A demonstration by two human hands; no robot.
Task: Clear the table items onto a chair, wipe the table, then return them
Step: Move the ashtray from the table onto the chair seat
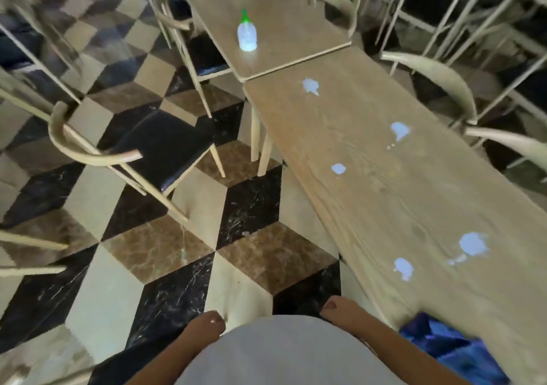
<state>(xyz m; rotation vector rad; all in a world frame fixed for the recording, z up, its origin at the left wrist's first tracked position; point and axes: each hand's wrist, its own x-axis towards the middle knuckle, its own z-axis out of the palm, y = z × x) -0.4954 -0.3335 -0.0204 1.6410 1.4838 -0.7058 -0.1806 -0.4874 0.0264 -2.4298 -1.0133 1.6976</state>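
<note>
Table surface with wet patches – bottle on the adjoining table

The wooden table (384, 183) carries several pale blue-white liquid patches (473, 244) spread along its length. A blue cloth (444, 352) lies at its near edge. A clear bottle with a green tip (246, 36) stands upright on the second table (266, 5) – butted against the far end. A dark-seated chair (159, 144) stands left on the chequered floor (165, 251). Left hand (207, 327) and right hand (340, 310): only partly visible, grip state cannot be determined
</note>
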